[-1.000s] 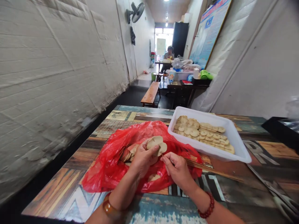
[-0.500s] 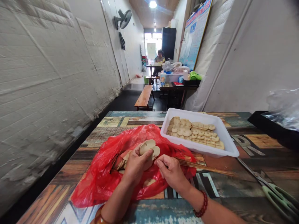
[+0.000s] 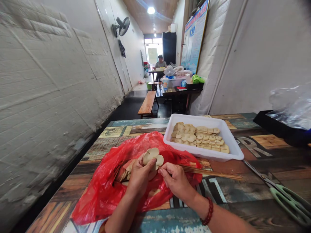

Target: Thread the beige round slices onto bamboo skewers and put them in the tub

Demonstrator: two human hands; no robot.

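Observation:
My left hand (image 3: 141, 173) is closed on a few thin, round beige slices (image 3: 153, 156), thumb on top and fingers beneath. Close beside it, my right hand (image 3: 173, 178) pinches a thin bamboo skewer at the edge of these slices; most of that skewer is hidden by the fingers. Both hands are over a spread red plastic bag (image 3: 102, 184). More loose slices (image 3: 123, 173) lie in the bag, partly behind my left hand. A bundle of bamboo skewers (image 3: 213, 173) extends to the right from behind my right hand.
A white plastic tray (image 3: 233, 152) holds rows of skewered slices (image 3: 200, 137). Scissors with green handles (image 3: 289, 200) lie at the right, near a black tray (image 3: 274, 124) with clear plastic. Beyond the table are a wooden bench (image 3: 147, 103) and a seated person (image 3: 160, 63).
The camera view has shifted slightly, so the scene sits a little further left. Both hands keep nearly the same grip and place over the bag.

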